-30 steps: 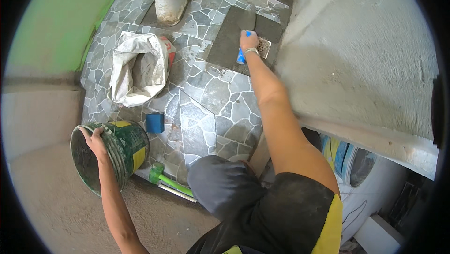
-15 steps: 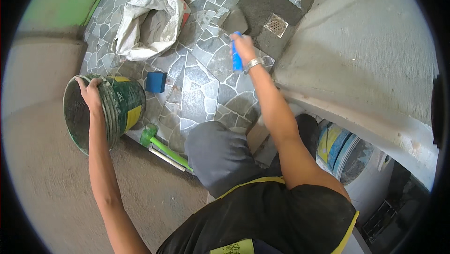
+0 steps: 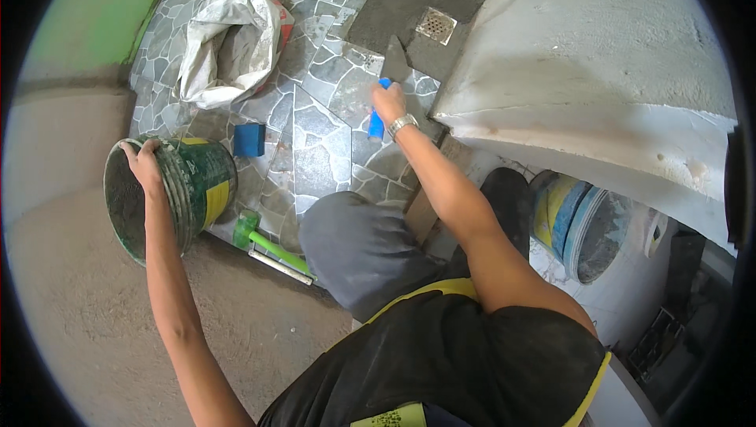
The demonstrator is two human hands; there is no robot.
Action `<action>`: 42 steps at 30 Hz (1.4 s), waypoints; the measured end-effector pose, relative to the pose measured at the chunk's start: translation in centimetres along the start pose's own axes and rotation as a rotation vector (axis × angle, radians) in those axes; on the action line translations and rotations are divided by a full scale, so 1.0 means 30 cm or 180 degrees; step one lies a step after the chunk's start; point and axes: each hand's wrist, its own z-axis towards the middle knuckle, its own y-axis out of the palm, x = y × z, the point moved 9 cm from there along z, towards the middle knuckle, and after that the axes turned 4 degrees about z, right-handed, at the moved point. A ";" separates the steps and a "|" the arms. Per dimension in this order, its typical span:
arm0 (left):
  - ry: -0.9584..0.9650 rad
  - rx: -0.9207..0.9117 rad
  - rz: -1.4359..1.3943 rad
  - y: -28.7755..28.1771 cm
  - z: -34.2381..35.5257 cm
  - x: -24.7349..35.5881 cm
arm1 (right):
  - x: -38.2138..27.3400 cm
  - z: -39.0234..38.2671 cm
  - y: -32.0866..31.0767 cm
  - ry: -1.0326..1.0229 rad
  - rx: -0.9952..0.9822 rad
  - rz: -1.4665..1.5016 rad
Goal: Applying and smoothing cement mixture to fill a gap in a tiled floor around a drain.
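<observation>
While left hand (image 3: pixel 144 161) grips rim of tilted green bucket (image 3: pixel 175 191), right hand (image 3: pixel 388 102) closed around blue-handled trowel (image 3: pixel 390 80), blade resting on stone-pattern floor tile (image 3: pixel 315 151) beyond fist. Blue block (image 3: pixel 249 139) between both grips; floor drain (image 3: pixel 435 24) beyond trowel; white sack (image 3: pixel 228 45) beyond bucket.

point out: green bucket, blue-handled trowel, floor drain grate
green bucket (image 3: pixel 206 183): head view, on its outer side wall.
blue-handled trowel (image 3: pixel 376 125): head view, on the blue handle below the right hand.
floor drain grate (image 3: pixel 435 25): head view, middle of the square grate.
</observation>
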 end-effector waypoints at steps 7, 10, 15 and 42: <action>0.0240 0.0116 0.0135 -0.007 0.029 -0.030 | -0.043 0.028 0.002 -0.0403 -0.0088 -0.0446; -0.0100 -0.0109 -0.0261 0.010 0.041 -0.069 | -0.161 -0.026 -0.100 -0.1169 0.0712 -0.1067; -0.0101 -0.0129 -0.0166 0.013 0.032 -0.069 | -0.247 -0.076 -0.213 -0.1850 0.0893 -0.1137; 0.1126 -0.2416 0.0286 0.123 -0.428 0.563 | 0.073 -1.372 -2.101 -0.0019 0.1414 -0.3451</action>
